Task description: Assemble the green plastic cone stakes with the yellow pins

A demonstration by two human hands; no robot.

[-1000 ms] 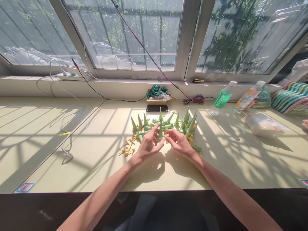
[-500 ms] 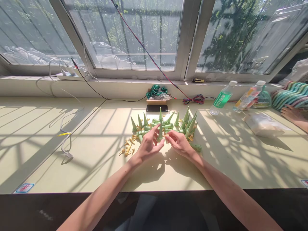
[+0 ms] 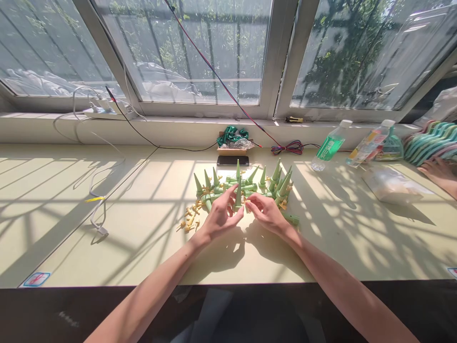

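Between my hands a green cone-shaped piece point(image 3: 239, 194) points upward. My left hand point(image 3: 224, 213) is closed on its left side, thumb and fingers around the cone's base. My right hand point(image 3: 263, 209) pinches a small yellow piece point(image 3: 247, 203) beside the base, mostly hidden by the fingertips. Behind and around them lies a cluster of green cones point(image 3: 282, 183) and green tubes, some upright and some tilted. Several small yellow pegs point(image 3: 190, 220) lie loose on the table to the left of my left hand.
A black phone point(image 3: 233, 161) and a small box point(image 3: 233, 151) stand behind the cluster. To the right are two bottles point(image 3: 329, 148), a plastic bag point(image 3: 391, 185) and hangers point(image 3: 430, 143) with another person's hand. A white cable point(image 3: 96, 209) lies left on the table point(image 3: 150, 267).
The other person's hand at the far right has shifted slightly. My own hands look unchanged.
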